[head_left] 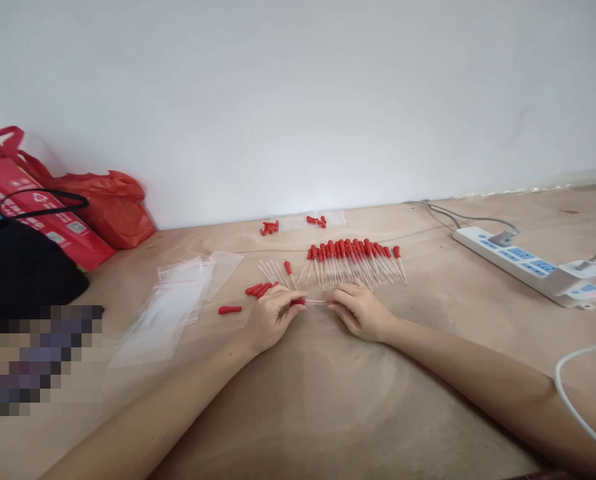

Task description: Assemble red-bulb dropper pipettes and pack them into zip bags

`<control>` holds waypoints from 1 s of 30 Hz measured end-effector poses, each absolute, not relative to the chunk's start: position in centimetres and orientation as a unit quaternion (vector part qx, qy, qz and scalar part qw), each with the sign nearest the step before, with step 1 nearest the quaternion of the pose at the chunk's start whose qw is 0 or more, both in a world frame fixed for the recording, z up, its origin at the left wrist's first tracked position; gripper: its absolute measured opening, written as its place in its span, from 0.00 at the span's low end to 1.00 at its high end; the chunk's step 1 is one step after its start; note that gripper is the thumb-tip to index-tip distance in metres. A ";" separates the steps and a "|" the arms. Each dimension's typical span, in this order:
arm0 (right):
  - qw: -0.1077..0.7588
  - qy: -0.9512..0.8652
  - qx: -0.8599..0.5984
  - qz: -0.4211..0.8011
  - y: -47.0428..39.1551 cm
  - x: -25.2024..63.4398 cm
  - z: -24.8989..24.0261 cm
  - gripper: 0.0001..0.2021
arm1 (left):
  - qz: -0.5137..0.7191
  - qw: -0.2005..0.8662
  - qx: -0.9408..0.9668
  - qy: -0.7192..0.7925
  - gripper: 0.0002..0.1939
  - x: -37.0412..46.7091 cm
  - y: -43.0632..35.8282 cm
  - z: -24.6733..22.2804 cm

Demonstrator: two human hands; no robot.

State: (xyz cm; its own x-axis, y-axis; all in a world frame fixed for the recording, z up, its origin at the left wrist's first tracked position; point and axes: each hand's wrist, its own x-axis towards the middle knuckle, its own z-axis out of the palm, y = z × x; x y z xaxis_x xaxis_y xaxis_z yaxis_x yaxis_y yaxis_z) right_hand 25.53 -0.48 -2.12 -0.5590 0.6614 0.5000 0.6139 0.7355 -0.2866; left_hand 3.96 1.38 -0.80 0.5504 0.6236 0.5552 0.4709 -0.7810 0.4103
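My left hand (277, 316) pinches a red rubber dropper bulb (298, 302) over the middle of the table. From the bulb a thin clear dropper tube (315, 303) runs to the right, its far end between the fingers of my right hand (359, 311). Just beyond my hands lies a row of droppers (348, 253) with red bulbs at their far ends. Several bare clear tubes (273, 272) and one dropper with a red bulb (288, 267) lie left of that row. Loose red bulbs (261, 291) are by my left hand, and a single bulb (229, 310) rests farther left.
Clear zip bags (163, 313) lie flat at left. Another bag (298, 222) with red bulbs on and beside it is near the wall. A white power strip (523, 260) with plugs and cables sits at right. Red bags (103, 203) and a black item (25, 270) stand at far left.
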 end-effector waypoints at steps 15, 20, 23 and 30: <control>0.276 -0.888 -0.364 -0.053 -0.5 25.8 -1.4 0.10 | 0.292 0.053 0.913 0.281 0.10 4.1 1.0 -0.7; 0.264 -0.887 -0.374 -0.065 -0.9 25.5 -1.0 0.11 | 0.266 0.027 0.921 0.285 0.09 4.1 0.8 -0.6; 0.266 -0.886 -0.374 -0.057 -1.0 25.3 -1.0 0.10 | 0.261 0.019 0.922 0.285 0.10 4.2 0.6 -0.5; 0.268 -0.879 -0.394 0.010 -1.1 24.4 -1.2 0.11 | 0.257 0.008 0.925 0.278 0.10 4.3 0.5 -0.4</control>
